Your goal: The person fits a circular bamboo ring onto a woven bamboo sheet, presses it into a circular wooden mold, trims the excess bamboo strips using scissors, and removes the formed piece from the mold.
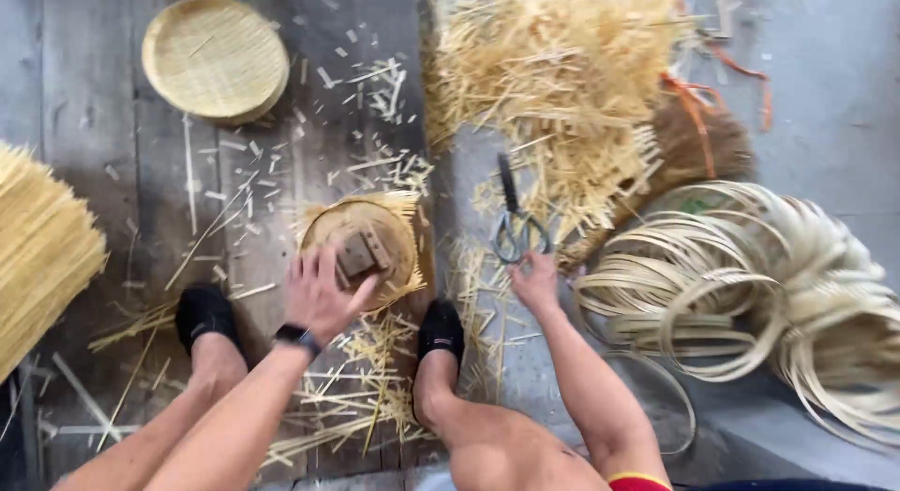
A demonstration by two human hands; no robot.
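While left fingers (323, 289) grasp the woven disc (361, 240), right fingers (534, 275) touch scissors (518, 230).

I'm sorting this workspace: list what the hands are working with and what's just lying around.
In hand:
left hand on wooden block atop round woven piece
right hand at scissors

Lying about:
finished round basket
bamboo strip coils
straw pile

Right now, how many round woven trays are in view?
2. One finished round woven tray lies at the upper left of the plank floor. The other, unfinished tray, sits under the left hand with a wooden block on it. Straw piles may hide more.
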